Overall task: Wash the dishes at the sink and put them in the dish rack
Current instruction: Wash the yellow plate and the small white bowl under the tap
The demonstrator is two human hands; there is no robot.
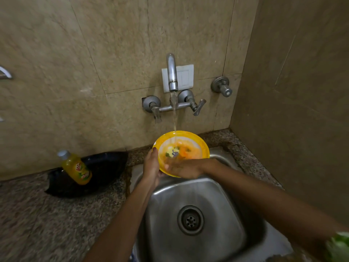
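Yellow bowl (186, 138): held tilted over the back of the steel sink (190, 188), its open face turned toward the wearer and up to the tap, so the stream lands inside the far rim and can run down across the printed inside.
Water stream (174, 118): falls from the spout (172, 74) straight onto the upper inside wall of the bowl; the bowl seems to be brought to the water rather than set down in the basin.
Left hand (152, 167): grips the bowl's left edge, fingers (154, 150) curled around the rim, apparently to steady and angle it.
Right hand (184, 168): lies across the lower part of the bowl's inside, fingers (170, 164) loosely spread and flat against the wet surface, not pinching anything; it looks like a rubbing or rinsing stroke.
Step in hand: judged as rinsing the bowl under running water; orange residue or print inside is too blurred to tell apart.
Dish soap bottle (76, 168): leans on a black tray (90, 173) on the granite tabletop (28, 214), left of the sink and well apart from the hands, within reach for soaping.
Sink basin: no other dishes in it; drain (190, 220) uncovered.
Dish rack: not in view, so the set-down spot cannot be told.
Risk: a wet bowl held by one edge could slip.
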